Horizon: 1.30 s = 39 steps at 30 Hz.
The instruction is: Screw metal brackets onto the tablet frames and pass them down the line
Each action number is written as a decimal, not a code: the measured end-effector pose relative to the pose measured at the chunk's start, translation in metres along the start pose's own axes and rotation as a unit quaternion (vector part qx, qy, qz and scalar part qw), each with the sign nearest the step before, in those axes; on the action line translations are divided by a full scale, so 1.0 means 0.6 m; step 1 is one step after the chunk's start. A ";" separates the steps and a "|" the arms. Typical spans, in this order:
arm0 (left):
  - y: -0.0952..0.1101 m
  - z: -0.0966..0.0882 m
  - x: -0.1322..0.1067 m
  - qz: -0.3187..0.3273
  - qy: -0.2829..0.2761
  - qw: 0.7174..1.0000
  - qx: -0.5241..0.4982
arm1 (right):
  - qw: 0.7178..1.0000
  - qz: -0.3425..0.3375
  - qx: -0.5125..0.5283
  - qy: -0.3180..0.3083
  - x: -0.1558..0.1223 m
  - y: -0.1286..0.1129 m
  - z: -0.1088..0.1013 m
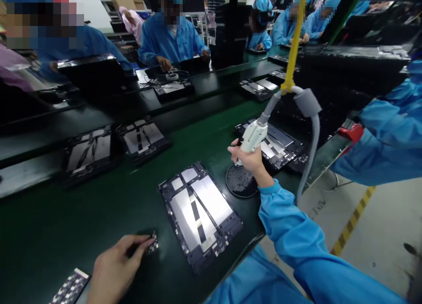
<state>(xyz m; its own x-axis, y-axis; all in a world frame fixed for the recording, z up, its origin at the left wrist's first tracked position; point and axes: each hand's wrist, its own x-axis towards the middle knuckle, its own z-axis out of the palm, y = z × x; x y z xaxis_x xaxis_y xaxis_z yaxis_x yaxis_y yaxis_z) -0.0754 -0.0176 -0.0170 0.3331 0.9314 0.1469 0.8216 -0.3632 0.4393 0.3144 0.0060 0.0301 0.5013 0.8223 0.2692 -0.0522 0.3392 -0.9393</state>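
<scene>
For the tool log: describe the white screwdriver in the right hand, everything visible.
The screwdriver has a pale, plastic-looking body, tilted, tip pointing down at a round black dish. The right hand grips its lower half, fingers wrapped around. A grey hose leaves its top, loops over and hangs down; a yellow strap holds it from above.

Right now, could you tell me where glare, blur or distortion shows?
Head view: glare whitens the open tablet; the left hand, at a small component, is blurred; the right hand and electric screwdriver are sharp; wide-angle distortion bends the conveyor belt.
</scene>
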 end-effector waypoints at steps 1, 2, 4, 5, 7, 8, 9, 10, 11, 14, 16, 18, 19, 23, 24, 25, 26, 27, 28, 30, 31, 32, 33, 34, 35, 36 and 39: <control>0.003 0.005 -0.011 0.070 0.042 0.996 0.041 | 1.000 0.006 -0.003 -0.004 0.001 0.004 0.005; 0.009 0.009 -0.021 0.139 0.076 0.985 0.074 | 1.000 0.012 -0.006 -0.009 0.001 0.006 0.009; 0.029 0.015 -0.036 0.237 0.129 0.955 0.119 | 0.999 0.023 -0.016 -0.019 0.001 0.011 0.015; 0.042 0.017 -0.040 0.263 0.146 0.945 0.131 | 0.999 0.026 -0.021 -0.023 0.001 0.012 0.017; 0.064 0.021 -0.043 0.284 0.161 0.936 0.133 | 0.999 0.031 -0.027 -0.028 0.002 0.015 0.018; 0.073 0.023 -0.041 0.286 0.162 0.936 0.126 | 0.999 0.034 -0.028 -0.030 0.002 0.016 0.018; 0.079 0.027 -0.039 0.285 0.160 0.938 0.118 | 0.998 0.036 -0.030 -0.033 0.002 0.016 0.018; 0.083 0.031 -0.037 0.282 0.158 0.940 0.111 | 0.998 0.038 -0.031 -0.036 0.002 0.017 0.018; 0.085 0.036 -0.035 0.276 0.156 0.943 0.104 | 0.998 0.040 -0.032 -0.039 0.002 0.017 0.018; 0.084 0.052 -0.031 0.233 0.163 0.955 0.086 | 0.998 0.040 -0.028 -0.042 0.002 0.020 0.017; 0.086 0.060 -0.029 0.198 0.172 0.962 0.076 | 0.998 0.036 -0.024 -0.041 0.002 0.023 0.017; 0.090 0.065 -0.026 0.170 0.171 0.968 0.072 | 0.998 0.032 -0.025 -0.040 0.003 0.028 0.017; 0.092 0.067 -0.024 0.156 0.170 0.970 0.074 | 0.998 0.030 -0.027 -0.040 0.003 0.030 0.017; 0.096 0.069 -0.009 0.089 0.159 0.979 0.088 | 0.998 0.025 -0.037 -0.040 0.005 0.032 0.012; 0.096 0.071 -0.005 0.076 0.158 0.981 0.086 | 0.998 0.024 -0.038 -0.039 0.004 0.028 0.012; 0.098 0.074 -0.001 0.068 0.157 0.982 0.081 | 0.998 0.021 -0.037 -0.037 0.002 0.021 0.012; 0.100 0.077 0.002 0.064 0.159 0.983 0.070 | 0.999 0.016 -0.034 -0.034 -0.001 0.012 0.015; 0.103 0.082 0.005 0.065 0.162 0.983 0.054 | 0.999 0.006 -0.028 -0.031 -0.006 -0.001 0.019; 0.107 0.087 0.007 0.071 0.162 0.984 0.034 | 0.999 -0.009 -0.017 -0.031 -0.013 -0.014 0.028; 0.116 0.096 0.011 0.091 0.154 0.984 -0.010 | 0.998 -0.037 0.015 -0.049 -0.028 -0.044 0.055; 0.120 0.100 0.013 0.100 0.146 0.984 -0.032 | 0.996 -0.042 0.032 -0.069 -0.036 -0.057 0.074; 0.123 0.102 0.014 0.108 0.136 0.983 -0.052 | 0.994 -0.037 0.045 -0.096 -0.045 -0.067 0.096; 0.125 0.103 0.015 0.111 0.127 0.983 -0.069 | 0.990 -0.021 0.051 -0.130 -0.055 -0.075 0.120; 0.125 0.102 0.014 0.109 0.122 0.983 -0.083 | 0.985 0.001 0.050 -0.164 -0.064 -0.078 0.145; 0.124 0.100 0.013 0.103 0.122 0.983 -0.092 | 0.980 0.025 0.042 -0.194 -0.072 -0.078 0.169; 0.122 0.097 0.010 0.094 0.128 0.983 -0.097 | 0.974 0.045 0.031 -0.218 -0.080 -0.073 0.191; 0.108 0.086 -0.001 0.058 0.169 0.979 -0.097 | 0.965 0.084 -0.004 -0.249 -0.090 -0.046 0.239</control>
<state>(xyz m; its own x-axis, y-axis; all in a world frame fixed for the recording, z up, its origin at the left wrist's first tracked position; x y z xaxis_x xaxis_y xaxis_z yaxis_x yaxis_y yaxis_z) 0.0017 -0.0427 -0.0346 0.2209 0.8510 0.4765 0.6734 -0.4865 0.5566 0.1651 0.0175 0.0720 0.0101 0.9835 0.1804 -0.0879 0.1806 -0.9796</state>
